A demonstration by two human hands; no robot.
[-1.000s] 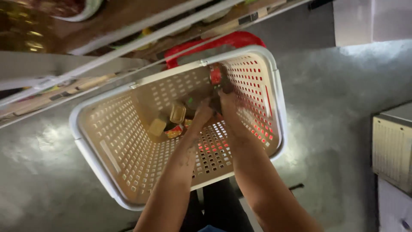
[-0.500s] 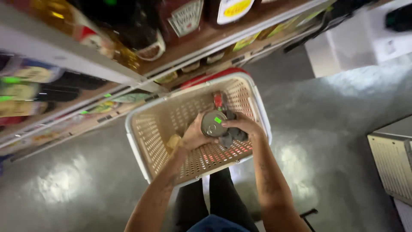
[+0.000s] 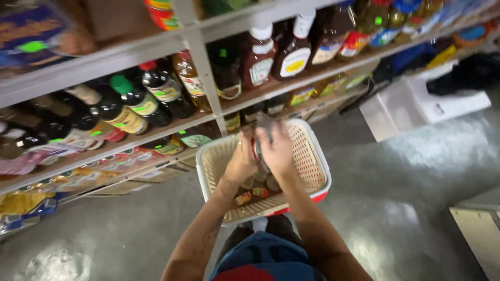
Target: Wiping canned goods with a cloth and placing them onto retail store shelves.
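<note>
Head view: both hands on one item above the basket

Nearest, blue clothing [image 3: 265, 257] sits at the frame bottom, forearms reaching forward over the basket [image 3: 312, 156]. Left hand [image 3: 240, 161] and right hand [image 3: 277, 148] are both wrapped around a dark packaged item [image 3: 262, 139], held between the palms above the basket's centre, long axis roughly upright. Neither hand is clearly nearer. Small items [image 3: 251, 193] lie on the basket floor. Beyond the basket, shelf [image 3: 156, 132] with sauce bottles [image 3: 125, 112].
</note>
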